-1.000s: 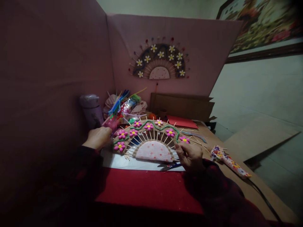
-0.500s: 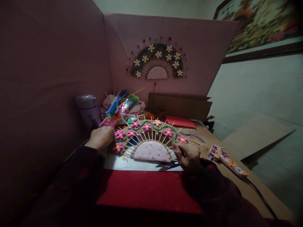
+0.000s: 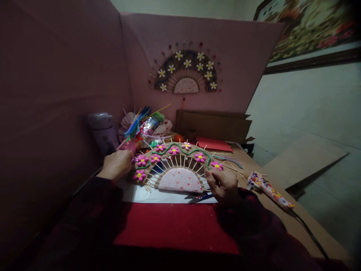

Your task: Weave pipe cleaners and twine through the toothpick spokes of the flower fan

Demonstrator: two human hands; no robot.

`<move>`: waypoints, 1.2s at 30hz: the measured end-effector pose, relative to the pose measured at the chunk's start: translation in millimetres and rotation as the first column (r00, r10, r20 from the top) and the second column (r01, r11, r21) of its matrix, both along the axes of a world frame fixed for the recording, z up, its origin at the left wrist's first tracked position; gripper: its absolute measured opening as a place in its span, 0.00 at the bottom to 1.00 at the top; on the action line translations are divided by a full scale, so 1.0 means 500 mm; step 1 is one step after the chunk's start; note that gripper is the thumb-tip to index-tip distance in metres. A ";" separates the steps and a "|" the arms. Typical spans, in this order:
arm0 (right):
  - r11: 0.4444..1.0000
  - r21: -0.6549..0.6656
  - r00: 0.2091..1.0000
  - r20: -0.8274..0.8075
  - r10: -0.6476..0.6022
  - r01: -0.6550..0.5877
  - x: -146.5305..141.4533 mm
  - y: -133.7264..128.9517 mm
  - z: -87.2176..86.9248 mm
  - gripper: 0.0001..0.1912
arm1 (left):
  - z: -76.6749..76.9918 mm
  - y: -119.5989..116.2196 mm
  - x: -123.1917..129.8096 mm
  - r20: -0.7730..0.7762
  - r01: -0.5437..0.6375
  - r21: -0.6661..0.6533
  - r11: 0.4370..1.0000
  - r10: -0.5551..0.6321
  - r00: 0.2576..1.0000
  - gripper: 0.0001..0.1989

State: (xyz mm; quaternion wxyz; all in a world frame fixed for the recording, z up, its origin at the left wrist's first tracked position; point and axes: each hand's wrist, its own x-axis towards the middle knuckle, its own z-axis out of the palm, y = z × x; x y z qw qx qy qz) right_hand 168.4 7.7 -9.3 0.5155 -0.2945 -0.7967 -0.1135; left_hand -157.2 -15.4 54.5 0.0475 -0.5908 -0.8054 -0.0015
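Note:
A half-round decorative fan [image 3: 180,178] stands tilted up in front of me, with a twine-wrapped arch, thin sticks, pink clay flowers, a wavy green strip and a dotted pale centre. My left hand [image 3: 117,164] is closed at the fan's upper left edge, its fingertips partly hidden. At the lower right end, my right hand [image 3: 223,184] has thumb and fingers pinched on the fan. Beneath it lies white paper [image 3: 166,197], with dark-bladed scissors [image 3: 200,198] near my right hand.
A glue gun [image 3: 270,191] with a flowered cover lies at right, its cord trailing forward. Pipe cleaners [image 3: 137,124], a lilac bottle [image 3: 103,131], red card [image 3: 214,144] and cardboard [image 3: 214,126] stand behind. Another fan [image 3: 186,71] hangs on the pink panel.
The view has shifted slightly, so everything sits a little further left. Both hands stay in the same places at the fan.

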 end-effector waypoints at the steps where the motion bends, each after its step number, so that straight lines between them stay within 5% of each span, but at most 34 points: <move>1: 1.000 -0.003 1.000 0.003 -0.002 0.002 0.000 0.000 0.000 0.14 | 0.003 -0.001 0.000 -0.002 -0.015 0.017 1.000 0.015 1.000 0.17; 15: 1.000 -0.008 1.000 -0.014 0.004 -0.004 0.000 0.006 -0.007 0.14 | 0.010 0.002 -0.007 0.063 -0.027 0.027 0.999 0.025 0.998 0.13; 24: 1.000 0.017 1.000 0.020 0.024 -0.024 0.003 0.009 -0.007 0.14 | -0.020 0.018 0.001 0.018 -0.028 -0.054 0.998 0.029 0.999 0.17; 33: 0.998 0.025 0.998 -0.018 0.052 -0.051 -0.001 0.016 -0.010 0.15 | 0.036 -0.046 0.040 -0.067 0.038 0.123 0.992 -0.030 0.997 0.12; 36: 0.999 -0.025 0.999 -0.002 0.045 -0.045 -0.002 0.015 -0.017 0.15 | 0.054 -0.064 0.088 0.129 0.061 0.321 0.945 -0.107 0.986 0.09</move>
